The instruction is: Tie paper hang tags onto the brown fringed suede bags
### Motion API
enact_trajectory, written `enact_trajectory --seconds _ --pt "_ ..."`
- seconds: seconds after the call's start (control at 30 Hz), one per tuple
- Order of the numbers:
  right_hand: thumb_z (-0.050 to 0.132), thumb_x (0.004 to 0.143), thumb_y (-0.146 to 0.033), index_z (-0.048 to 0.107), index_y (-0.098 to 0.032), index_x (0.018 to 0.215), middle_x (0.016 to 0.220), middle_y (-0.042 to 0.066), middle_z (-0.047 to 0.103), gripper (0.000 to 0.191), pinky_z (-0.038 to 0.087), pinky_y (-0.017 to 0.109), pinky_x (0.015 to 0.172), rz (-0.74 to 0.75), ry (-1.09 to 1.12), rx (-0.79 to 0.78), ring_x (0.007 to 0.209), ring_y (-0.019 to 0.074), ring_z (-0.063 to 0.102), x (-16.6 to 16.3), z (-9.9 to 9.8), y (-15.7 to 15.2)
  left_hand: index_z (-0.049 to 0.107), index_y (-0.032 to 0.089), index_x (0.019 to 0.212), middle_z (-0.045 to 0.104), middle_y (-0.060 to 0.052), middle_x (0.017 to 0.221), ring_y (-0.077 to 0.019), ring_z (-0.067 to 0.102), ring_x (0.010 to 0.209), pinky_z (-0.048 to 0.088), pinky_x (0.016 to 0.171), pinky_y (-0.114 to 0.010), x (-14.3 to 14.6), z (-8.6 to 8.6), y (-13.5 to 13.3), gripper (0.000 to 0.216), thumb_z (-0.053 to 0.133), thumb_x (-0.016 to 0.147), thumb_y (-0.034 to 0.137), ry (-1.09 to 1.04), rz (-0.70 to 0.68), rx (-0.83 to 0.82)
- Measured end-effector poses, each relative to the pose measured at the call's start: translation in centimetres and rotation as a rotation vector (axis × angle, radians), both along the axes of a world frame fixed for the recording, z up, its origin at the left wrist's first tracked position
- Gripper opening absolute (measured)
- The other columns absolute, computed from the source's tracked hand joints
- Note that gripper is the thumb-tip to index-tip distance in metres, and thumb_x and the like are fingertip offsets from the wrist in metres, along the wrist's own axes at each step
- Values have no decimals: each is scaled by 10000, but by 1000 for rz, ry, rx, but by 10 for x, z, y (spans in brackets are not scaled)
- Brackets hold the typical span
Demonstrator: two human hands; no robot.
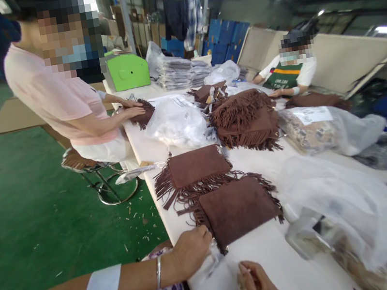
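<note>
Clock positions are read about the near fringed bag. White desk (287,270), with one co-worker at 10 o'clock and another at 1. The left forearm (136,274) enters nearly level from 8 o'clock, wearing a bangle (158,272). At 3 o'clock, a large clear bag (347,189) holds beige contents, too blurred to identify; at 2, a labelled clear bag (360,131) also holds beige goods. A pile of brown fringed bags (244,119) lies at 12 o'clock, and a second fringed bag (200,166) at 11. The near fringed bag (240,208) lies flat on the desk. Hands: the left hand (193,250), curled at 8 o'clock, is by its lower corner and a clear plastic scrap (214,257); the right hand (260,286), at 6, has its thumb drawn against bent fingers beside a small pale thing (241,285). Whether either grips anything cannot be told; the lower edge cuts off the right wrist.
</note>
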State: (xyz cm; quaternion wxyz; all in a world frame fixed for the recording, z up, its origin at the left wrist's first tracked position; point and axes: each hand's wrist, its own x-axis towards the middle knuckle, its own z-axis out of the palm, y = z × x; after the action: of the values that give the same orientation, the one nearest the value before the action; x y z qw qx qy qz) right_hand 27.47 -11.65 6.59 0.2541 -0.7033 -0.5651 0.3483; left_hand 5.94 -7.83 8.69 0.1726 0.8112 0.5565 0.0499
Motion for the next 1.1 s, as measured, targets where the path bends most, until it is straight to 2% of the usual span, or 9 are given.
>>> enact_trajectory --seconds 0.1,0.23,0.37,0.5,0.57,0.7,0.87,1.1 --pt "433 855 -595 653 -287 941 780 -19 693 387 469 242 646 63 -23 53 701 179 655 -19 8 9 576 143 952 611 -98 959 -241 578 896 510 805 -371 -6 -8 5 135 469 874 113 53 -33 37" --pt "441 874 -538 657 -302 935 873 -23 710 326 457 249 727 184 -15 105 803 182 664 -51 11 18 566 143 951 616 -103 1004 -237 570 959 482 864 -353 -28 -2 0 143 488 833 120 -31 -40 25" --pt "424 880 -502 649 -293 934 892 -17 713 312 459 261 726 300 -29 124 808 188 669 -73 7 25 541 183 869 635 -26 853 -170 599 768 462 645 -239 -51 1 -13 140 495 755 117 -283 180 -276" --pt "404 898 -468 642 -298 925 857 -27 716 294 461 258 679 369 -67 120 767 186 676 -84 3 26 525 191 936 640 7 779 -146 590 607 404 486 -207 -66 -10 -21 214 526 722 188 -609 408 -542" --pt "404 906 -453 639 -299 911 827 -34 715 281 460 249 648 386 -74 119 734 179 676 -87 3 24 528 180 948 639 7 721 -145 571 537 402 455 -212 -70 -15 -21 220 536 744 263 -726 469 -616" --pt "393 931 -425 632 -292 910 828 -30 711 274 457 244 649 432 -84 214 727 172 675 -93 6 18 592 166 776 602 8 617 -131 545 492 395 449 -204 -75 -17 -21 172 508 771 316 -759 416 -601" --pt "358 963 -322 606 -261 939 871 -3 690 256 437 256 687 538 -185 360 786 173 670 -103 9 17 622 180 750 613 23 619 -122 576 520 395 482 -181 -78 -13 -25 176 447 733 184 -685 315 -559" --pt "328 977 -232 553 -236 845 738 15 616 261 364 284 618 592 -442 494 691 182 619 -110 11 17 610 184 710 649 19 646 -124 604 558 380 482 -166 -79 -6 -25 178 437 710 142 -603 273 -505"
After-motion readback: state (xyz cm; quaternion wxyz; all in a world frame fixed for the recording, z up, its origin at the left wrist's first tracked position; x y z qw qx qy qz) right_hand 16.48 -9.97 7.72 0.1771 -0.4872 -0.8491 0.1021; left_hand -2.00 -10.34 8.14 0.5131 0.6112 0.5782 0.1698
